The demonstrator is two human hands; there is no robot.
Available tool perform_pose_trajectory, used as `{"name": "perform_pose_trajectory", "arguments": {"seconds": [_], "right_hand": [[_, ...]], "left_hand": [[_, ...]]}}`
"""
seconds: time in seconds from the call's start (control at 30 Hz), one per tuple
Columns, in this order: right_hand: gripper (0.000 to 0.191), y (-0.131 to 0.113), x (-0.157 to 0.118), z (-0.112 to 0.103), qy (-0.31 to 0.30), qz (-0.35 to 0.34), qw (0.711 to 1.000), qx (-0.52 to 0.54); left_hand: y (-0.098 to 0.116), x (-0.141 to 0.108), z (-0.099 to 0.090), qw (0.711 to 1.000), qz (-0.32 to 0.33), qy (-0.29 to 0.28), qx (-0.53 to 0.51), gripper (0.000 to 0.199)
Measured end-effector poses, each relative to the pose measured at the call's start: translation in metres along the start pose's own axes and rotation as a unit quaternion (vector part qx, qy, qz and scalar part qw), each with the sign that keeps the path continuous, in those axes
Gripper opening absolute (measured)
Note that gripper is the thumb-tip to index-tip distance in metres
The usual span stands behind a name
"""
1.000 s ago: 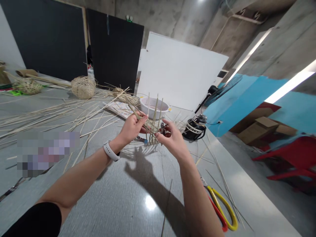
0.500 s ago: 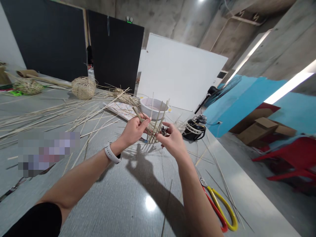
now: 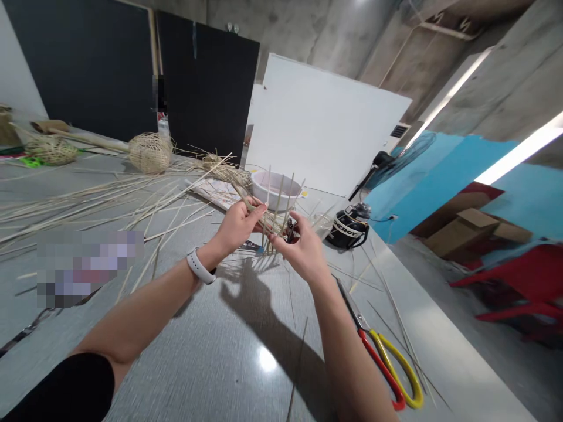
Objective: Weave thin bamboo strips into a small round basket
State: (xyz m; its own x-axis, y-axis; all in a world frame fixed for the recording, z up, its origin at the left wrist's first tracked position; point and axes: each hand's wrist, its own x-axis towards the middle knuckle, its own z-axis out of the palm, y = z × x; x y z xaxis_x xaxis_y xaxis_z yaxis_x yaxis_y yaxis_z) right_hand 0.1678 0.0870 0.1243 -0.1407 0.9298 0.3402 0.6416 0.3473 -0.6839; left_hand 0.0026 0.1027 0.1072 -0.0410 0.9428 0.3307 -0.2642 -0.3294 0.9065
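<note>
Between my hands is a small, partly woven bamboo basket (image 3: pixel 275 225), its thin stakes sticking upward. My left hand (image 3: pixel 238 225) is closed on a bundle of bamboo strips (image 3: pixel 243 192) at the basket's left side, thumb on top. On the other side my right hand (image 3: pixel 301 243) grips the basket's edge between thumb and fingers. A dark metal clip (image 3: pixel 290 230) sits by those fingers; what it clamps is hard to make out. Below the weave a blue-tipped clip (image 3: pixel 258 248) shows near the tabletop. The fingertips are partly hidden behind the stakes.
Scissors (image 3: pixel 387 363) with red and yellow handles lie beside my right forearm. Behind the work stands a white basin (image 3: pixel 275 190), with a black jug (image 3: pixel 348 225) to its right. Loose bamboo strips (image 3: pixel 109 196) and a round woven basket (image 3: pixel 150 153) occupy the left.
The basket has tilted slightly between my hands, and my right hand has shifted a little leftward against it. Both hands keep their hold. The view has moved slightly.
</note>
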Motion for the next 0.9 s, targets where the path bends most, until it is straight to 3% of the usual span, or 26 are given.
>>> {"name": "perform_pose_trajectory", "arguments": {"seconds": [0.13,0.37,0.47,0.5,0.57,0.63,0.67,0.7,0.77,0.83,0.9], "right_hand": [[0.075,0.001,0.001,0.004,-0.002,0.028,1.0,0.0],[0.08,0.004,0.002,-0.001,-0.015,0.047,0.998,0.038],[0.068,0.001,0.001,-0.014,-0.035,0.044,0.995,0.087],[0.06,0.001,0.0,-0.02,-0.01,0.034,0.995,0.089],[0.048,0.001,-0.002,-0.033,0.117,-0.013,0.992,0.047],[0.04,0.001,-0.004,-0.043,0.264,-0.082,0.961,-0.002],[0.035,0.001,-0.005,-0.046,0.286,-0.105,0.952,0.001],[0.032,0.0,-0.007,-0.047,0.262,-0.116,0.958,0.02],[0.032,-0.002,-0.01,-0.044,0.125,-0.093,0.985,0.081],[0.037,-0.005,-0.012,-0.038,-0.002,-0.042,0.992,0.118],[0.038,-0.009,-0.013,-0.033,-0.05,-0.014,0.989,0.136]], "left_hand": [[0.0,-0.001,0.001,0.999,0.03,-0.016,0.02,0.024],[0.003,-0.001,0.0,0.999,-0.011,-0.022,0.022,0.02],[0.006,-0.001,-0.002,0.997,-0.039,-0.058,0.012,0.024],[0.006,-0.001,-0.002,0.996,-0.047,-0.071,0.008,0.025],[0.007,-0.001,-0.001,0.994,-0.058,-0.089,0.003,0.026],[0.008,-0.002,0.0,0.993,-0.073,-0.095,0.003,0.024],[0.008,-0.002,0.0,0.992,-0.085,-0.096,0.008,0.022],[0.009,-0.003,0.001,0.99,-0.099,-0.098,0.014,0.02],[0.012,-0.004,0.001,0.987,-0.118,-0.107,0.027,0.018],[0.016,-0.007,0.001,0.984,-0.121,-0.128,0.033,0.019],[0.022,-0.01,0.001,0.982,-0.108,-0.153,0.038,0.021]]}}
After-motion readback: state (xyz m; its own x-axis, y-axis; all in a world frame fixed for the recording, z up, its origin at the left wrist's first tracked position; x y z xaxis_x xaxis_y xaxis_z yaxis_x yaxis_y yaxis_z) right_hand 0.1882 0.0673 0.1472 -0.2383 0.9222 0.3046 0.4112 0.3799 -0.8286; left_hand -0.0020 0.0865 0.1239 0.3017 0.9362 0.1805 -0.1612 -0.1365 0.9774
